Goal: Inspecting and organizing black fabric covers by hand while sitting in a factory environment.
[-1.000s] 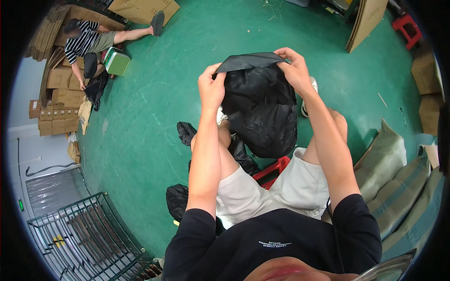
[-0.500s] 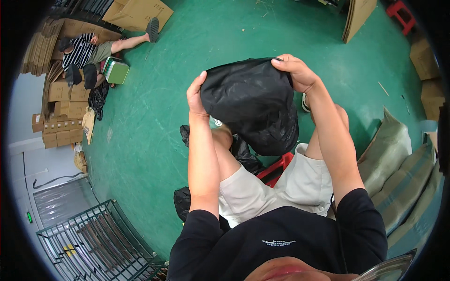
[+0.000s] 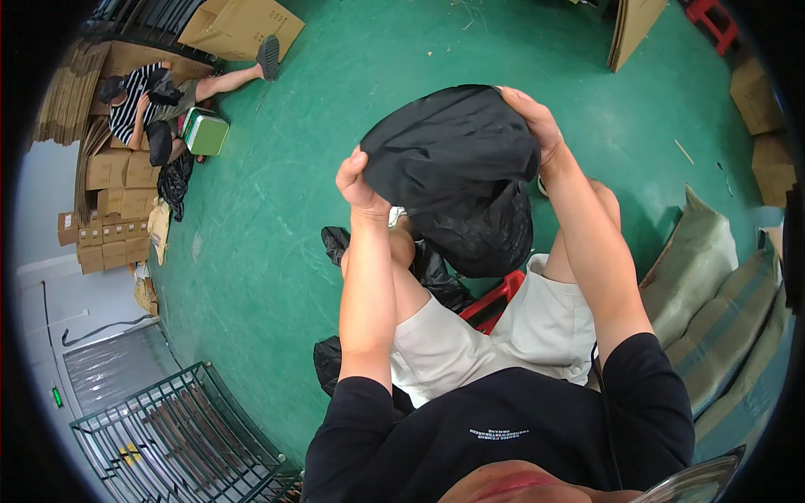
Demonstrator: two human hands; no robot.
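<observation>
Head view: the black cloth piece (image 3: 453,138) is up over the pale shorts' knee end, green floor (image 3: 268,210) behind it, held between both hands. It's matte and kinda domed, with soft creases across the top and folds bunching at the lower right. A crinklier, shinier black bundle (image 3: 478,239) sits right below; can't tell if they're joined. Left hand (image 3: 362,180) grips the left edge, right hand (image 3: 538,126) the upper right one, some fingers hidden by fabric. Writing-wise: small white lettering on the dark T-shirt (image 3: 545,402), plus tiny print on a big carton (image 3: 239,25).
</observation>
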